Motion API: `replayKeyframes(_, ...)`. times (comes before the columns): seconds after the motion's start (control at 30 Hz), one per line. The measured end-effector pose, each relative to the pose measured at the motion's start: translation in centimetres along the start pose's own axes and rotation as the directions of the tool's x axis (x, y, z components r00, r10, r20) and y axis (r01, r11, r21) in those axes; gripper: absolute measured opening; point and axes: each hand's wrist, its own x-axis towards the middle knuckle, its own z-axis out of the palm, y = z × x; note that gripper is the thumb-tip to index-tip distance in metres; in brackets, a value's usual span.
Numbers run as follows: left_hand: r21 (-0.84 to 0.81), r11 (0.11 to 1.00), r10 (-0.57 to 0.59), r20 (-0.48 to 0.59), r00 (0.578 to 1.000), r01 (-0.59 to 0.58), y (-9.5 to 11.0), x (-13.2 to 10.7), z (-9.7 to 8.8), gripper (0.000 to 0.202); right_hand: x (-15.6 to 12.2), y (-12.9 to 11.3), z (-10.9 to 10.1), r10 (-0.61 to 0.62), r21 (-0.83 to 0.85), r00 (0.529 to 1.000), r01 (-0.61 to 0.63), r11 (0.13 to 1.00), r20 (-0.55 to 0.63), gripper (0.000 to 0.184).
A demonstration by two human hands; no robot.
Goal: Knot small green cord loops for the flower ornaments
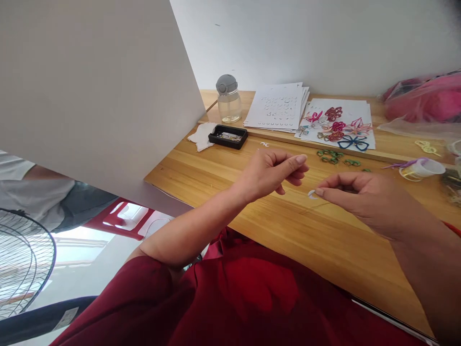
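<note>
- Above the wooden tabletop (201, 166), in the head view, the right hand (370, 199) has thumb and forefinger closed in a pinch on a small white crescent (311, 194), which projects past the fingertips toward the left hand (272, 172).
- The left hand hangs just beside it, thumb laid along the bent forefinger and the other fingers curled; whether something fine is caught there, one cannot tell. A faint line below the crescent may be thread or wire, too thin to be sure.
- For good handling, the pinch probably wants to be light and near one end, leaving most of the curve bare; so slim a piece could bend or slip under pressure. Bracing both wrists on the wood would likely steady the fingers.
- Two more white crescents (264, 144) lie beyond the left hand, small enough for a sleeve or wrist to sweep away.
- Green loops (330, 156) sit just past the right hand, and seem the likeliest things for its knuckles to brush.
- Farther back stand a black tray (226, 143) of small bits, a grey-lidded bottle (229, 103), paper sheets (272, 108) and colourful flower ornaments (338, 127); a white cup (432, 166) lies tipped at the right.
</note>
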Motion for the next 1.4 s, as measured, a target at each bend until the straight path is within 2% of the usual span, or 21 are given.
replayKeyframes(0.2,0.030,0.999,-0.033,0.058,0.998,0.031,-0.2,1.0,0.2,0.021,0.2,0.1,-0.2,0.012,0.020,1.000,-0.011,1.000,-0.026,0.037)
replayKeyframes(0.43,0.029,0.999,-0.024,0.157,0.987,0.020,-1.2,1.3,1.0,0.012,0.7,0.5,-0.7,0.004,-0.005,0.999,-0.004,1.000,-0.034,0.038)
replayKeyframes(0.57,0.029,0.997,-0.072,0.121,0.990,0.069,-1.6,1.4,1.0,0.032,0.7,0.9,-0.9,-0.009,-0.008,1.000,0.009,1.000,-0.022,0.033)
replayKeyframes(0.63,0.027,0.996,-0.089,0.087,0.992,0.087,-1.6,1.5,1.0,0.036,0.8,1.0,-0.8,-0.008,-0.016,1.000,0.008,1.000,-0.022,0.035)
replayKeyframes(0.83,0.067,0.996,-0.067,0.110,0.992,0.060,-1.7,1.7,1.4,0.012,1.0,1.2,-0.6,0.024,0.012,0.999,-0.024,1.000,-0.024,0.045)
replayKeyframes(1.0,0.199,0.977,0.048,0.127,0.991,-0.073,-2.5,1.1,2.2,0.020,1.0,1.3,-0.7,0.010,0.033,1.000,-0.009,0.999,-0.030,0.056)
replayKeyframes(1.1,0.284,0.951,0.099,0.093,0.991,-0.121,-2.8,0.5,2.7,0.027,0.9,1.5,-0.8,0.010,0.030,0.999,-0.009,1.000,-0.034,0.053)
replayKeyframes(1.27,0.352,0.931,0.089,0.037,0.995,-0.097,-3.2,0.1,3.2,0.025,0.8,1.8,-0.6,-0.003,0.026,1.000,0.004,1.000,-0.030,0.050)
replayKeyframes(1.4,0.260,0.963,0.058,0.031,0.998,-0.064,-3.6,0.4,2.9,0.026,0.7,1.7,-0.4,-0.034,0.028,0.999,0.035,0.999,-0.028,0.046)
